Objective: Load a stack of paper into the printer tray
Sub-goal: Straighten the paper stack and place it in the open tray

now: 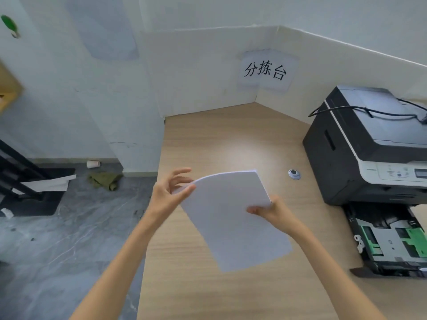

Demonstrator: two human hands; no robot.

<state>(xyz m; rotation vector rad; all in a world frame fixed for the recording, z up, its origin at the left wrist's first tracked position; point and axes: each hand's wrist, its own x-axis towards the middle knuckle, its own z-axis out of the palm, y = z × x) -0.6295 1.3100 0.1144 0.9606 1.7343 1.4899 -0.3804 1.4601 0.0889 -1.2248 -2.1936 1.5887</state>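
Two hands, left (169, 192) and right (272, 212), are gripping the paper (231, 218); the tray (390, 239) is lying open at three o'clock.

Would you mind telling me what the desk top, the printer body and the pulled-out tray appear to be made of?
Desk top: likely wood-look laminate, pale, matte, with fine straight grain lines and a soft glare patch.
Printer: seemingly moulded plastic, dark matte body with a lighter control panel.
Paper tray: dark plastic frame with green plastic guides; its grey floor could be metal or plastic, unclear.
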